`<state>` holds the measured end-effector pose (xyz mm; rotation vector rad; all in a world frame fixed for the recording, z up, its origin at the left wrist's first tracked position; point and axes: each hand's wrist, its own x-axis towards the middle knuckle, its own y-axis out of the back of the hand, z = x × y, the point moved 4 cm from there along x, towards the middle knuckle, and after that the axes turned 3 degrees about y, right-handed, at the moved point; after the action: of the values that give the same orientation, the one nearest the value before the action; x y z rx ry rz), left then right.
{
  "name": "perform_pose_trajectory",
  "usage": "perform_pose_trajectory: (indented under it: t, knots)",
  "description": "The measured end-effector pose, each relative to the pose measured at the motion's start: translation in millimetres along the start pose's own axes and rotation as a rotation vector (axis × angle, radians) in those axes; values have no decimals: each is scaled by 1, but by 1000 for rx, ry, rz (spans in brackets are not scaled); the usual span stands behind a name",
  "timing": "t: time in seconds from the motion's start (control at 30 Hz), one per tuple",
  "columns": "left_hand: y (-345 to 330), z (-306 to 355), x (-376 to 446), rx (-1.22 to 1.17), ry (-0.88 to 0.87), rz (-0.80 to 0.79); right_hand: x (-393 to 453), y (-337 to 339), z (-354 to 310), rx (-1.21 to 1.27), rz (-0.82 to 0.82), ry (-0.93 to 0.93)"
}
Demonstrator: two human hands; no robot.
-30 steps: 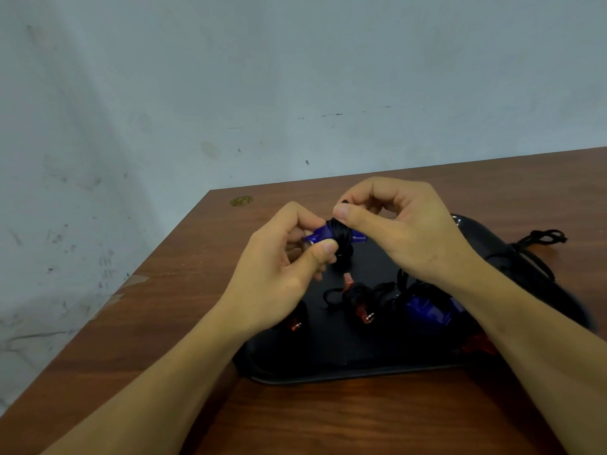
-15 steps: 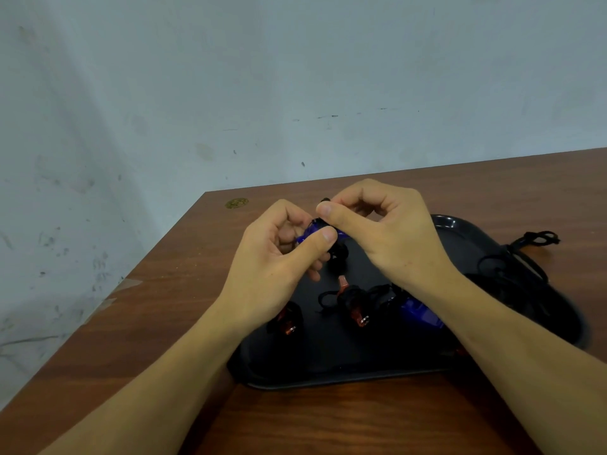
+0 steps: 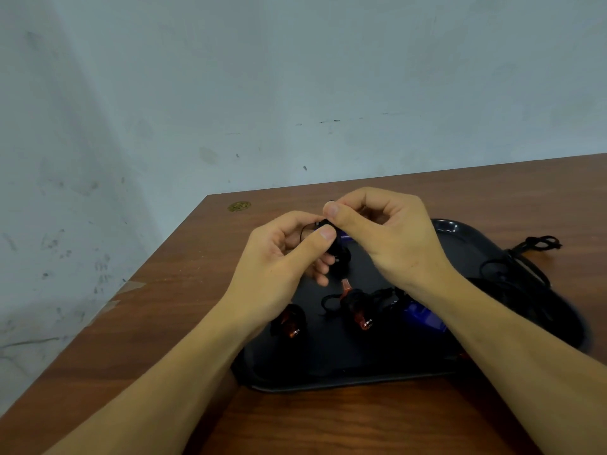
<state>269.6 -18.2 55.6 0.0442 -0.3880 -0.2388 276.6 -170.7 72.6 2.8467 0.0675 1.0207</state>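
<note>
Above a black tray (image 3: pixel 361 366) my left hand (image 3: pixel 282 261) and my right hand (image 3: pixel 384 238) meet. Together they pinch a small blue piece wrapped in black cord (image 3: pixel 340 249); a bit of blue shows at the right of my left thumb. My left thumb presses on the cord bundle, and my right thumb and forefinger pinch the cord just above it. Most of the piece is hidden by my fingers.
On the tray lie an orange-and-black piece (image 3: pixel 290 325), a second orange piece with black cord (image 3: pixel 356 307) and a blue piece (image 3: pixel 423 318). Black cords (image 3: pixel 538 244) trail off the tray's right end. The brown table (image 3: pixel 157 323) ends at a wall on the left.
Both hands have stayed together on the cord-wrapped piece; my right thumb has shifted up over my left thumb, and less of the blue shows now.
</note>
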Motion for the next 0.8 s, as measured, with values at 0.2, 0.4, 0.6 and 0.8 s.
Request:
perform_pose_trajectory:
  t: [0.2, 0.4, 0.6, 0.8]
  knots:
    - [2, 0, 2, -25, 1, 41, 0, -3, 2, 144, -44, -139]
    - [-2, 2, -2, 89, -43, 16, 1, -3, 0, 23, -88, -79]
    - [-2, 2, -1, 51, -32, 16, 1, 1, 2, -9, -68, -116]
    - [2, 4, 2, 108, -58, 113, 0, 0, 5, 86, -81, -221]
